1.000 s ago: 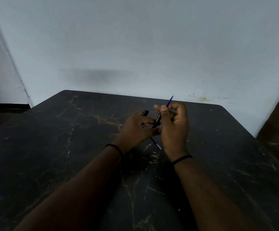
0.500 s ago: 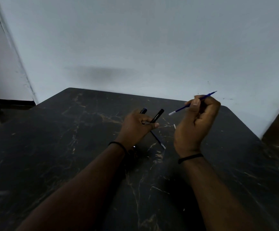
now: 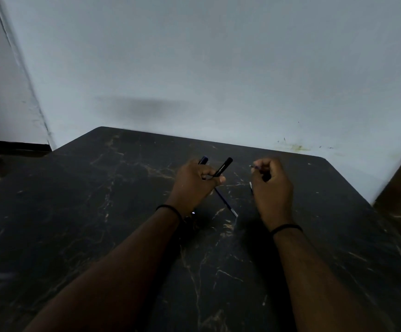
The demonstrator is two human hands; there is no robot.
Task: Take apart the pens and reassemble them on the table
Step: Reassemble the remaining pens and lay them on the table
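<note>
My left hand (image 3: pixel 193 184) grips a black pen barrel (image 3: pixel 223 167) that points up and to the right, and a second dark pen end (image 3: pixel 203 160) sticks out above its knuckles. My right hand (image 3: pixel 272 188) is closed around a thin blue refill (image 3: pixel 254 167); only its tip shows to the left of the fingers. Another blue refill (image 3: pixel 227 204) lies flat on the dark marble table (image 3: pixel 98 212) between my two hands. A small white-tipped part (image 3: pixel 250 186) shows beside my right hand.
A pale wall (image 3: pixel 218 68) rises right behind the table's far edge. A brown surface (image 3: pixel 400 195) stands off the table's right side. Floor and a dark skirting (image 3: pixel 15 147) lie at the far left.
My right hand has come down and inward with the refill, which is now mostly hidden in the fist. My left hand has hardly moved with the barrel.
</note>
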